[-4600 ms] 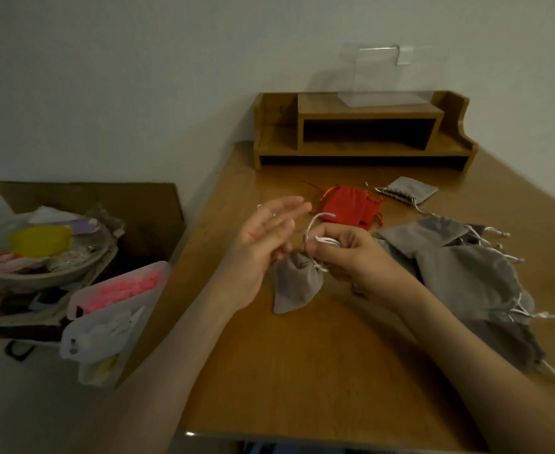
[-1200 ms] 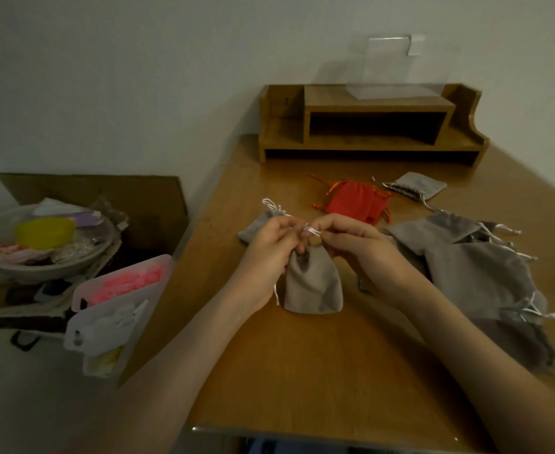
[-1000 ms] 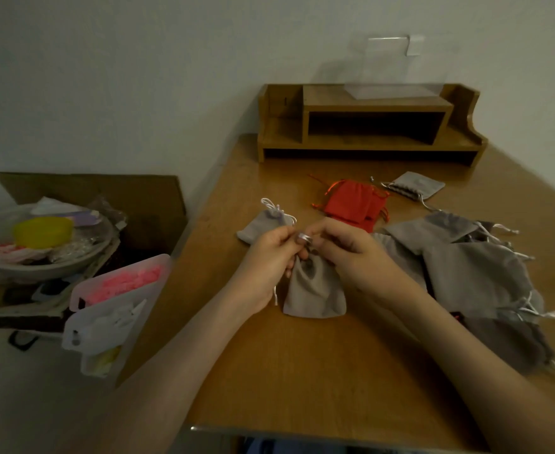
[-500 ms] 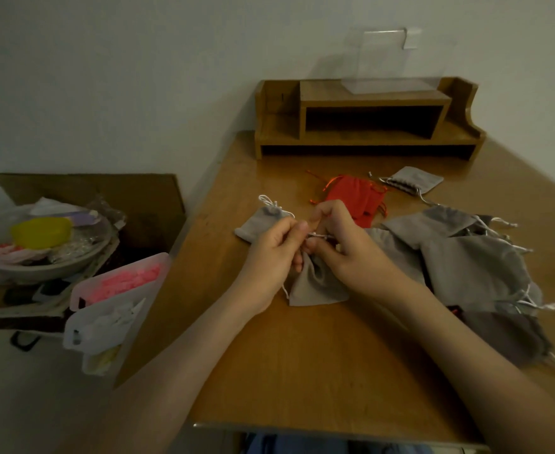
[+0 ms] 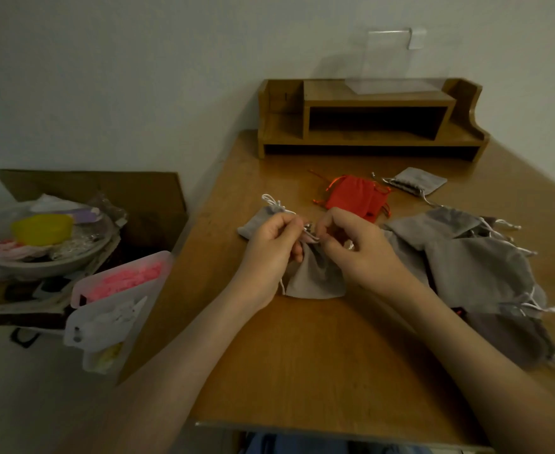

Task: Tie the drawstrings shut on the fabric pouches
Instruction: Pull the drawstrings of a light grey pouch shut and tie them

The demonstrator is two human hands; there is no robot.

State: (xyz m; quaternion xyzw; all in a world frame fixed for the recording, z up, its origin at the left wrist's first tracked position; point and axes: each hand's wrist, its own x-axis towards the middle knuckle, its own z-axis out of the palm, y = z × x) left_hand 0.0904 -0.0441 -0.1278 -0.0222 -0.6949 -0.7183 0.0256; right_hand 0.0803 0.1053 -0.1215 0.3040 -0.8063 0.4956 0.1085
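Grey pouch (image 5: 315, 273) sits on table (image 5: 302, 355), bottom flat, so top stays free for tying. Left hand (image 5: 266, 253) and right hand (image 5: 361, 253) meet at pouch top, fingers curled tight, each pinching white string (image 5: 309, 231) (knot itself too small to see). Tied pouch (image 5: 259, 217) lies just behind grey pouch, out of way. Pile of pouches (image 5: 476, 260) waits right of grey pouch, within easy reach. Red pouch (image 5: 354, 198) lies farther back.

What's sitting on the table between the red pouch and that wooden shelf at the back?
Nothing: in the head view, the tabletop between the red pouch and the wooden shelf is bare wood.
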